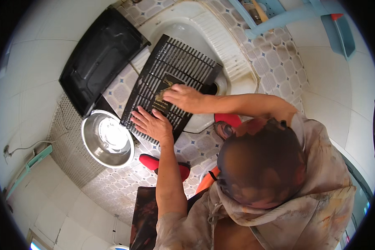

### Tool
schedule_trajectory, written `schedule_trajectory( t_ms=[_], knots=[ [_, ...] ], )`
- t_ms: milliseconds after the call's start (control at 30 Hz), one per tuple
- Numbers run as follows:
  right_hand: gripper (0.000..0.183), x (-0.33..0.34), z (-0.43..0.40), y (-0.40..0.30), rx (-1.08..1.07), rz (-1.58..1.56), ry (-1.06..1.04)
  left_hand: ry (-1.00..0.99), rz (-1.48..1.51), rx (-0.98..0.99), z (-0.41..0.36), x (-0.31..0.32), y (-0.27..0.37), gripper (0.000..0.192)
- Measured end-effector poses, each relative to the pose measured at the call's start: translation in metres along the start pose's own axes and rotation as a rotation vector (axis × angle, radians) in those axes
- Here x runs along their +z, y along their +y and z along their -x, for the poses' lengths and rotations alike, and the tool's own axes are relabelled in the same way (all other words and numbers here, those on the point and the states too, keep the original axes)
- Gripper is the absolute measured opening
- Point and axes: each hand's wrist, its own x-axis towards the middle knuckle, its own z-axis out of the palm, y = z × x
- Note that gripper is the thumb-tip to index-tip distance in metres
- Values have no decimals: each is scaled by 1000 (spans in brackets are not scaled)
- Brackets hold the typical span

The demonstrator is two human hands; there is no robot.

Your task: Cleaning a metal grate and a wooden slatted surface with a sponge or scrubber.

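A black slatted tray with wet-looking slats lies tilted across the edge of a white squat toilet. In its middle is a dark plate with a golden pattern and writing. Spread fingers of my left hand rest flat on the slats near the tray's lower edge. My right hand lies on the plate with its fingers bent over the golden pattern; whether something small is under them cannot be told. A large black plastic tray leans on its side at the upper left, by a shiny metal basin.
Patterned tiles cover the floor, with a perforated mat at the left wall. Red shoes are below the slatted tray. A light-blue plastic rack stands at the upper right. An orange object is close to my body.
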Motion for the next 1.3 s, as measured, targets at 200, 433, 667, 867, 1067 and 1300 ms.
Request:
schedule_trajectory(
  t_ms=[200,433,667,867,1067,1300],
  knots=[
    [29,-83,57,67,195,341,108,-26,18,9,-2,2,6,62],
    [28,-44,59,2,69,113,5,-52,10,37,-2,1,4,62],
    [28,-36,29,29,68,77,39,-30,-21,14,0,4,-4,62],
    [31,-66,39,71,375,406,169,-34,1,21,-2,0,3,63],
    [23,-2,21,-8,8,18,38,-46,36,26,-2,5,8,63],
    [30,-51,-1,82,276,306,57,-10,-9,27,-2,-2,-3,61]
  ],
)
